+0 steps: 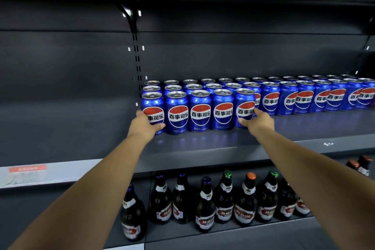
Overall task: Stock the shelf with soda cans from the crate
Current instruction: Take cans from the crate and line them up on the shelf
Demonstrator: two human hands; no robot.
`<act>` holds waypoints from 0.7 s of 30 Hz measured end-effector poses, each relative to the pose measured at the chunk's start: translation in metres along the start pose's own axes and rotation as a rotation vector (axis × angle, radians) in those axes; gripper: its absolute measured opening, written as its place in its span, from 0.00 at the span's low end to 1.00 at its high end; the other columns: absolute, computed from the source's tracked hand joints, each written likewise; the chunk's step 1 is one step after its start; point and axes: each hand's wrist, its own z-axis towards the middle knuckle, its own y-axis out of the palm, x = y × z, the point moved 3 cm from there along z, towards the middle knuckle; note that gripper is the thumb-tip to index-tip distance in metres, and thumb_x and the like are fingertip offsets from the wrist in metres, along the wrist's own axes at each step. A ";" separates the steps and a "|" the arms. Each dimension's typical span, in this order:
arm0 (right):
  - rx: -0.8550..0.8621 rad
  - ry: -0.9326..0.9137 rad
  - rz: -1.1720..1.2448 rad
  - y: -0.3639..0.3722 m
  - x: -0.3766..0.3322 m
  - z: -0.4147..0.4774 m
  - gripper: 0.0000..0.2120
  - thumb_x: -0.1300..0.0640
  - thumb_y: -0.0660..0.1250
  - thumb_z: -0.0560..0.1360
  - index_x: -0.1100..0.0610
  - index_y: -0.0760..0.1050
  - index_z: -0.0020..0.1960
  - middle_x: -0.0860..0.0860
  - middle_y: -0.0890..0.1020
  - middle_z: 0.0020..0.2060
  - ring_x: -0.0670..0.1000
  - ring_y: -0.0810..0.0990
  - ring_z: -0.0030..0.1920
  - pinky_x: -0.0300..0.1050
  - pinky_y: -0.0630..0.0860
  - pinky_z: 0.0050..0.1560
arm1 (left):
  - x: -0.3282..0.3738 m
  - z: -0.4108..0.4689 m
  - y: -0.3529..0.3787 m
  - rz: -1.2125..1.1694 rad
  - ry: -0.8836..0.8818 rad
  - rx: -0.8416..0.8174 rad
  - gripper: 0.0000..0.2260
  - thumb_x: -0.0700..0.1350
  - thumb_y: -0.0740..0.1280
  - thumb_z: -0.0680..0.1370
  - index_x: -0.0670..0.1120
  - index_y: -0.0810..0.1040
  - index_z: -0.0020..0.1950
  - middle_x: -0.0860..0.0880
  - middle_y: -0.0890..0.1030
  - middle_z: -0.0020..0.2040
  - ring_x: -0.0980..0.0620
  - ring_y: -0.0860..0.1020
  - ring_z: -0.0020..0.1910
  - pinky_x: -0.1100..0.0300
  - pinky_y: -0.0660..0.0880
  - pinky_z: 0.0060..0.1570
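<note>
Head view: blue soda cans (199,111) with silver tops and red-white-blue globes stand upright in rows on the grey shelf (203,148). The left hand (145,126) has its grip clamped round the front row's leftmost can (153,103). The right hand (258,121) has its grip clamped on that row's rightmost can (244,101). Dark bottles (205,209) stand below the shelf.

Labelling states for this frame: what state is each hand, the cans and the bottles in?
left hand: grips the leftmost front can, thumb across its front.
right hand: grips the fifth front can.
middle front cans: upright, untouched, logos facing out.
back cans: upright, in rows.
bottles: upright, capped, on the lower shelf.
</note>
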 end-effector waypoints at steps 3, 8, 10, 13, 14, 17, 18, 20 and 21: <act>-0.028 0.015 -0.054 0.005 -0.003 -0.005 0.27 0.54 0.69 0.75 0.59 0.65 0.70 0.57 0.74 0.66 0.59 0.72 0.65 0.49 0.71 0.58 | -0.005 0.002 0.001 0.058 -0.057 -0.050 0.44 0.48 0.72 0.74 0.39 0.45 0.77 0.40 0.68 0.70 0.41 0.69 0.68 0.50 0.69 0.63; 0.068 0.064 -0.020 0.016 -0.014 -0.021 0.27 0.61 0.68 0.74 0.64 0.60 0.68 0.61 0.67 0.67 0.62 0.68 0.67 0.53 0.68 0.63 | -0.007 -0.004 0.001 0.038 -0.008 0.011 0.47 0.46 0.73 0.73 0.43 0.40 0.77 0.41 0.61 0.74 0.41 0.60 0.73 0.46 0.63 0.69; 0.203 -0.086 -0.071 0.017 -0.028 -0.031 0.23 0.62 0.67 0.73 0.63 0.64 0.65 0.60 0.67 0.65 0.61 0.68 0.65 0.53 0.68 0.61 | 0.007 -0.010 -0.004 0.103 0.114 0.133 0.45 0.44 0.72 0.73 0.44 0.43 0.78 0.42 0.57 0.76 0.42 0.55 0.75 0.44 0.60 0.70; 0.282 -0.362 -0.082 0.028 -0.051 -0.042 0.17 0.62 0.66 0.73 0.62 0.68 0.61 0.58 0.70 0.60 0.58 0.70 0.60 0.51 0.69 0.59 | 0.037 -0.016 -0.007 0.322 0.344 0.220 0.42 0.46 0.70 0.74 0.46 0.44 0.78 0.46 0.49 0.78 0.45 0.45 0.77 0.42 0.51 0.72; 0.264 -0.455 -0.076 0.035 -0.059 -0.045 0.16 0.62 0.66 0.74 0.61 0.69 0.60 0.58 0.71 0.59 0.58 0.70 0.60 0.50 0.69 0.59 | 0.045 -0.016 -0.006 0.401 0.418 0.214 0.41 0.47 0.69 0.75 0.48 0.43 0.78 0.47 0.47 0.78 0.46 0.43 0.77 0.42 0.48 0.72; 0.199 -0.785 -0.136 0.055 -0.090 -0.054 0.17 0.61 0.67 0.74 0.62 0.72 0.61 0.58 0.74 0.58 0.59 0.72 0.59 0.50 0.69 0.59 | 0.061 -0.007 -0.001 0.662 0.537 0.118 0.36 0.49 0.65 0.76 0.47 0.48 0.78 0.48 0.47 0.78 0.48 0.42 0.77 0.43 0.43 0.73; 0.170 -0.894 -0.175 0.061 -0.101 -0.055 0.19 0.60 0.67 0.73 0.63 0.73 0.63 0.59 0.75 0.59 0.60 0.72 0.60 0.52 0.69 0.61 | 0.064 -0.004 0.000 0.739 0.547 0.081 0.34 0.49 0.64 0.76 0.47 0.51 0.78 0.47 0.49 0.78 0.48 0.44 0.77 0.44 0.43 0.73; 0.068 -1.073 -0.283 0.075 -0.117 -0.054 0.25 0.57 0.66 0.72 0.63 0.71 0.67 0.59 0.74 0.64 0.61 0.71 0.66 0.56 0.65 0.66 | 0.067 0.001 0.001 0.814 0.552 0.029 0.31 0.50 0.62 0.76 0.44 0.56 0.76 0.46 0.58 0.76 0.47 0.52 0.76 0.47 0.48 0.73; -0.001 -1.124 -0.344 0.082 -0.123 -0.052 0.26 0.57 0.65 0.73 0.61 0.68 0.70 0.58 0.72 0.68 0.59 0.68 0.69 0.55 0.59 0.71 | 0.067 0.003 0.000 0.825 0.560 0.018 0.30 0.50 0.62 0.76 0.44 0.59 0.75 0.46 0.63 0.75 0.47 0.56 0.75 0.49 0.52 0.73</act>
